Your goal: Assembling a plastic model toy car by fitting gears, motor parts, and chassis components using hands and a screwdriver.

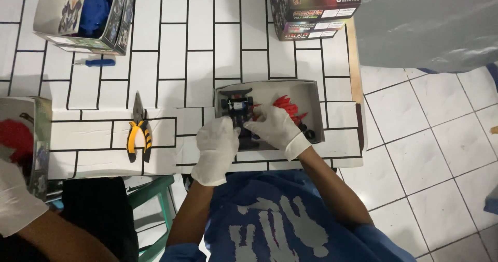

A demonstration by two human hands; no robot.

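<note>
Setting: table (171, 39) covered in white brick-pattern sheet with black lines, beside a white tiled floor (430, 153).

Item in hand: small black toy-car chassis (237, 109), held over an open shallow cardboard box (311, 93) that also holds red plastic parts (288, 106). Left hand (217, 149), white-gloved, fingers curled around the chassis's near end. Right hand (275, 127), also gloved, fingers closed on its right side beside the red parts.

Step, as judged: fitting or adjusting a part on the chassis; any next move calls for a steady grip and fine finger work.

Around: yellow-handled pliers (139, 130) well to the left; blue screwdriver (96, 62); open box with blue parts (85, 13); stacked printed boxes (311, 8). Another person's gloved hand (15, 200) at lower left. Nothing crowds the box.
</note>
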